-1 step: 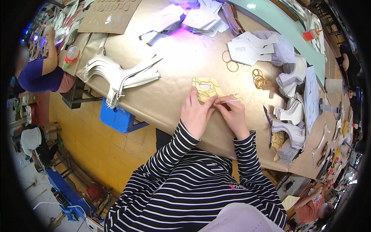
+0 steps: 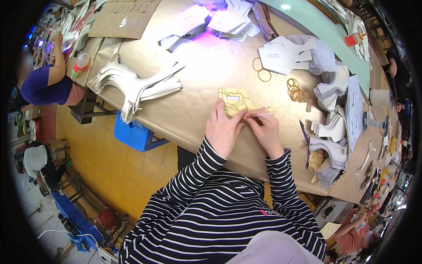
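A yellow cut piece with a green line pattern and a small white label (image 2: 233,97) lies on the tan-covered table (image 2: 198,105). My left hand (image 2: 223,130) rests over its left and lower edge, with thumb and forefinger closed on the near edge. Close beside it, my right hand (image 2: 265,132) pinches a thin white stick (image 2: 263,115), which lies across the right part of the piece. The fingertips of both hands almost meet, and they hide the stick's tip and the piece's near edge.
Rubber bands (image 2: 295,90) lie beyond my right hand. Stacks of white cut pieces (image 2: 332,125) fill the right side, near a dark pointed tool (image 2: 304,132). Another white stack (image 2: 127,81) lies left. A blue stool (image 2: 132,132) stands below the table edge. Another person (image 2: 46,83) works at far left.
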A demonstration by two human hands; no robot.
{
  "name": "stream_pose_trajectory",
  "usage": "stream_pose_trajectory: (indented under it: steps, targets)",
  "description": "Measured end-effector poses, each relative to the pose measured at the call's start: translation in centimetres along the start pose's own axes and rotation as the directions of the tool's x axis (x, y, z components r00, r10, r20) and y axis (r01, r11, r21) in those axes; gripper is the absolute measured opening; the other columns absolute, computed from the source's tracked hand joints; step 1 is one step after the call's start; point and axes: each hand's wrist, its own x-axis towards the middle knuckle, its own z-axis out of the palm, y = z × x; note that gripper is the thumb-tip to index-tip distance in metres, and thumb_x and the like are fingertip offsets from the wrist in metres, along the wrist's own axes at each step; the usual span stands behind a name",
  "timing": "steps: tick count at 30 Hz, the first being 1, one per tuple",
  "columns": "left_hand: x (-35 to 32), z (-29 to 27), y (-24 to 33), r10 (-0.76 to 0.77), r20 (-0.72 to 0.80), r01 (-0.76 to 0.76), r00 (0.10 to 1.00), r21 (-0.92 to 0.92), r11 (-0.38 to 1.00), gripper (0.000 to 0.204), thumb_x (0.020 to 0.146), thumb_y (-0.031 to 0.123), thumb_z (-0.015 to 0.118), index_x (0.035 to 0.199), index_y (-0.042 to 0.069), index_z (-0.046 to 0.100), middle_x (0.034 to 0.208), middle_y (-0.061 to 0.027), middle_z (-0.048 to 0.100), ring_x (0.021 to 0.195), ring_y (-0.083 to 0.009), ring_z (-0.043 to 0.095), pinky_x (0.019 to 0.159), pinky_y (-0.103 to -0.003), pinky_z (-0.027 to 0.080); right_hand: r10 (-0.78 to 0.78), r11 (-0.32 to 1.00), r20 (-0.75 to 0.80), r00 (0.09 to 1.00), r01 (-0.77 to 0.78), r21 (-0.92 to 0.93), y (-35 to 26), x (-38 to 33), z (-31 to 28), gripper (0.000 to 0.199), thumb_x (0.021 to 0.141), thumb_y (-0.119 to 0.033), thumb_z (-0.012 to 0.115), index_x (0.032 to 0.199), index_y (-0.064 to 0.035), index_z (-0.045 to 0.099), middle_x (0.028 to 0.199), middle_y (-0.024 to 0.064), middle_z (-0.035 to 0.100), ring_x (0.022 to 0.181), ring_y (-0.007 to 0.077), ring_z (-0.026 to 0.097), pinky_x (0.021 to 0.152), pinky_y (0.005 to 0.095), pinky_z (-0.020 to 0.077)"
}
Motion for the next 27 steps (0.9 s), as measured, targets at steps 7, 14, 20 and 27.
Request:
stream_pose_trajectory:
  steps: [7, 14, 20, 27]
  targets:
    - [0.6, 0.0, 0.1, -0.011, -0.019, 0.011, 1.000, 0.020, 1.000, 0.045, 0.083, 0.026, 0.076, 0.127, 0.033, 0.068, 0.140, -0.0259, 0.046, 0.118, -0.0381, 0.053, 0.094, -0.043, 0.049, 0.101, 0.990, -0.156, 0.983, -0.084, 0.115, 0.9, 0.6, -0.4, 0.005, 0.087, 0.004, 0.070, 0.092, 0.0038, 0.070, 0.088, 0.0076, 0.070, 0.075, 0.0123, 0.067, 0.068, 0.0241, 0.0531]
    - [0.4, 0.3, 0.6, -0.032, -0.041, 0.033, 0.999, 0.011, 0.999, 0.045, 0.082, 0.024, 0.077, 0.126, 0.032, 0.069, 0.143, -0.0250, 0.044, 0.123, -0.0388, 0.050, 0.098, -0.046, 0.045, 0.178, 0.974, -0.158, 0.971, -0.150, 0.172, 1.4, 0.5, -1.9, 0.005, 0.088, 0.004, 0.071, 0.092, 0.0037, 0.071, 0.088, 0.0035, 0.069, 0.074, 0.0073, 0.063, 0.066, 0.0216, 0.0500]
    - [0.4, 0.0, 0.8, 0.043, -0.082, -0.035, 0.996, 0.097, 0.995, 0.048, 0.081, 0.023, 0.077, 0.128, 0.028, 0.068, 0.150, -0.0192, 0.040, 0.137, -0.0430, 0.039, 0.107, -0.049, 0.041, 0.076, 0.997, -0.083, 0.994, -0.078, -0.022, 0.8, 0.4, -1.5, 0.007, 0.085, 0.005, 0.072, 0.092, 0.0020, 0.073, 0.088, 0.0052, 0.068, 0.073, 0.0099, 0.064, 0.066, 0.0226, 0.0502]
    - [0.7, 0.4, 1.3, 0.129, 0.007, -0.129, 0.992, 0.015, 0.992, 0.053, 0.080, 0.022, 0.077, 0.129, 0.007, 0.063, 0.141, -0.0127, 0.052, 0.134, -0.0319, 0.047, 0.109, -0.045, 0.040, 0.075, 0.997, -0.126, 0.989, -0.074, 0.008, 1.1, 0.5, -1.2, 0.008, 0.085, 0.004, 0.072, 0.092, 0.0022, 0.073, 0.087, 0.0071, 0.068, 0.073, 0.0124, 0.065, 0.066, 0.0238, 0.0523]
